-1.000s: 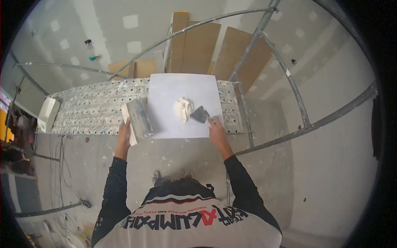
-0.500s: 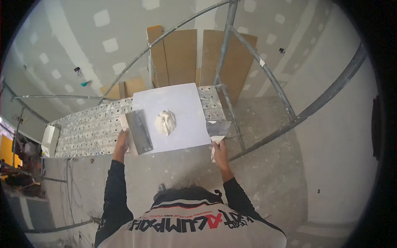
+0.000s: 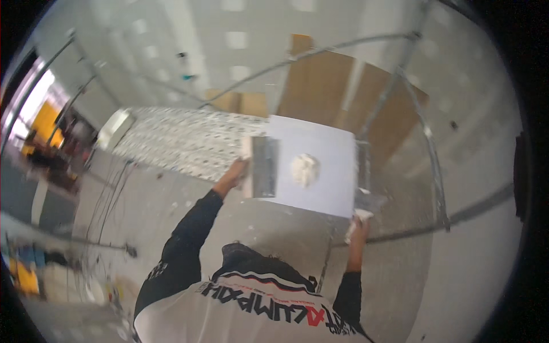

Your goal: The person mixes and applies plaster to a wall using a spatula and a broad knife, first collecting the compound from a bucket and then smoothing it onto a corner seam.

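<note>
My left hand (image 3: 233, 171) grips a wide steel-bladed taping knife (image 3: 264, 167) with a pale back, resting over the left edge of a white board (image 3: 337, 183). A mound of cream compound (image 3: 305, 170) sits mid-board. At the board's lower right corner, my right hand (image 3: 358, 228) is closed round the pale handle of a smaller putty knife (image 3: 369, 200), whose blade points away from me. The board lies across a spattered, perforated metal plank (image 3: 183, 137). The picture is blurred by motion.
Scaffold tubes (image 3: 434, 171) frame the plank. A pale trough (image 3: 114, 128) sits at its left end. Behind are brown boards (image 3: 314, 83) and a patched grey wall (image 3: 229, 17). Cables (image 3: 108, 200) hang over the grey floor (image 3: 400, 286). Blurred colourful clutter (image 3: 46, 126) shows at far left.
My right hand has drawn the putty knife from beside the mound to the board's right corner. The view has swung, so board, plank and both hands sit farther right.
</note>
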The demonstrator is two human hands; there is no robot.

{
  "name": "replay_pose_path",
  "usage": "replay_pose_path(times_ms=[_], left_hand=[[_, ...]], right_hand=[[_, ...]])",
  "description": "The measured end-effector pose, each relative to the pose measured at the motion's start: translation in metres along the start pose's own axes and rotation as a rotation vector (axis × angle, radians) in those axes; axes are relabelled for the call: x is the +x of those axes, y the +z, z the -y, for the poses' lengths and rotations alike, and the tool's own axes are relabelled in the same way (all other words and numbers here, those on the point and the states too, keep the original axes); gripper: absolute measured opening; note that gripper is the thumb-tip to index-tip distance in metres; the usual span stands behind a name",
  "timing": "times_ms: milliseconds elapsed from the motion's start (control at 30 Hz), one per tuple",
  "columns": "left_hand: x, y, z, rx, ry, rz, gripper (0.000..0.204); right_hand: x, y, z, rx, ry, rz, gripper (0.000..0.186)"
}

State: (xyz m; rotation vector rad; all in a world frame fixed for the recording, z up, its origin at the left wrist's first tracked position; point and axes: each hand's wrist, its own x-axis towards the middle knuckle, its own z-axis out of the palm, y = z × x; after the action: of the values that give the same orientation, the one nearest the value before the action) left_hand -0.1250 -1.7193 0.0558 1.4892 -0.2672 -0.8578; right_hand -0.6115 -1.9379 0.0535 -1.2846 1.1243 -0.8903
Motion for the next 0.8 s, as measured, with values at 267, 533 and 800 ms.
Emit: replay_pose_path(times_ms=[267, 533, 800], left_hand=[[0.018, 0.009, -0.005, 0.585, 0.238, -0.215, 0.039], [-0.072, -0.037, -0.038, 0.442, 0.584, -0.485, 0.055], [-0.27, -0.217, 0.157, 0.347, 0.385, -0.801, 0.045]], right_hand=[[-0.045, 0.035, 0.036, 0.034, -0.082, -0.022, 0.037], [-0.063, 0.084, 0.101, -0.226, -0.172, 0.045, 0.039], [-0.144, 0.243, 0.129, 0.13, -0.321, 0.577, 0.037]])
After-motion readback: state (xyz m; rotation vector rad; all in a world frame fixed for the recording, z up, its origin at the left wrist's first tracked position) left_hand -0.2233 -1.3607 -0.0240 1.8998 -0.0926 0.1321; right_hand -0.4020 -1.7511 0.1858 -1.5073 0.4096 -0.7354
